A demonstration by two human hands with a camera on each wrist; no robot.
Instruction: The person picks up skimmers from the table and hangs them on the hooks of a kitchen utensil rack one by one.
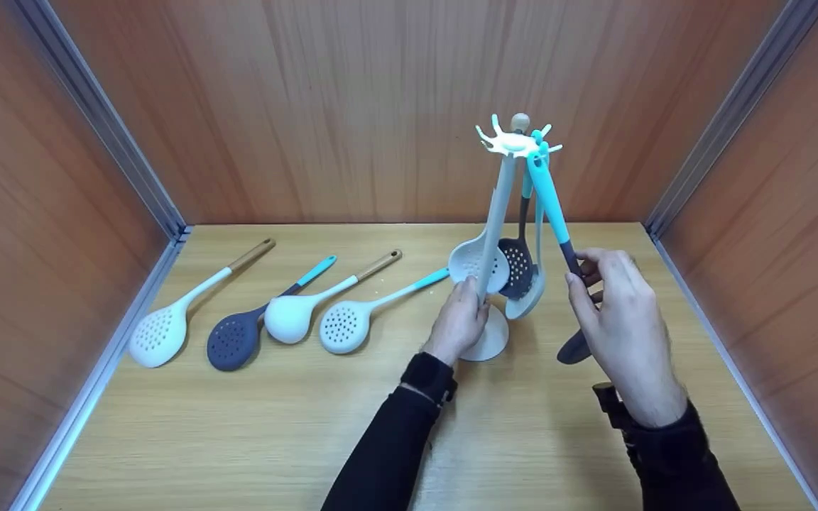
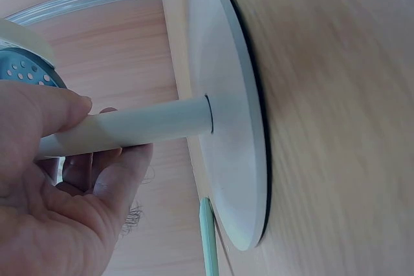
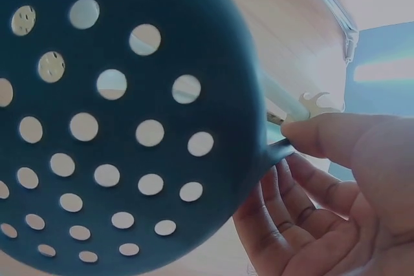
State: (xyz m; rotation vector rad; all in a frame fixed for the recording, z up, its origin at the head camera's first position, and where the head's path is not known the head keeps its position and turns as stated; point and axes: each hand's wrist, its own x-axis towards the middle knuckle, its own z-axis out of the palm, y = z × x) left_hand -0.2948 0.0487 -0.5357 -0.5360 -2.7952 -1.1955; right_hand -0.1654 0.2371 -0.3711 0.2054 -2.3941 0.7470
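My left hand [image 1: 460, 319] grips the white pole [image 2: 142, 126] of a utensil stand just above its round base [image 2: 226, 114]. My right hand [image 1: 622, 305] pinches a dark skimmer [image 3: 129, 114] by its neck. The skimmer's turquoise handle [image 1: 549, 199] slants up, its top end overlapping the stand's hook ring [image 1: 514, 143] in the head view. From the stand hang a white perforated utensil [image 1: 471, 259], another dark skimmer [image 1: 515, 266] and a pale ladle [image 1: 528, 297].
Left of the stand lie a white skimmer with a wooden handle [image 1: 160, 333], a dark skimmer [image 1: 233, 341], a white ladle [image 1: 290, 318] and a white skimmer with a turquoise handle [image 1: 345, 326]. Wood-grain walls [image 1: 380, 106] enclose the table [image 1: 274, 440] at back and sides.
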